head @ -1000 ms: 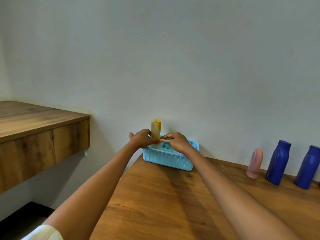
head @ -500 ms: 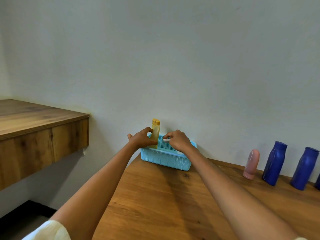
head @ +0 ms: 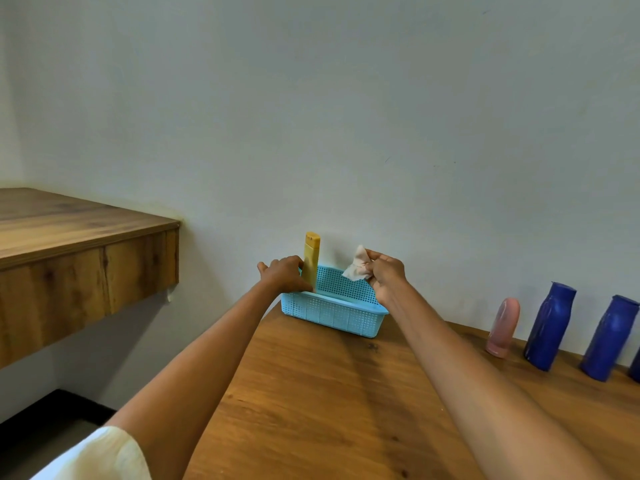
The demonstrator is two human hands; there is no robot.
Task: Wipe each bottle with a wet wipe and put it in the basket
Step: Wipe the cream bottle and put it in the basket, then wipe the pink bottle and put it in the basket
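A light blue perforated basket (head: 332, 315) stands at the far left corner of the wooden table (head: 339, 410), against the wall. My left hand (head: 282, 275) grips a yellow bottle (head: 311, 256), upright, its lower end inside the basket's left end. My right hand (head: 386, 275) holds a crumpled white wet wipe (head: 358, 270) above the basket's right end, apart from the bottle. Along the wall to the right stand a pink bottle (head: 504, 327) and two dark blue bottles (head: 550, 325) (head: 611, 337).
A wooden shelf or desk (head: 79, 244) juts from the wall at the left, higher than the table. The edge of another dark blue thing (head: 636, 368) shows at the frame's right border. The white wall lies right behind the basket.
The yellow bottle has gone down into the basket's left end. My right hand has come off the bottle and lifted to the right with the wipe.
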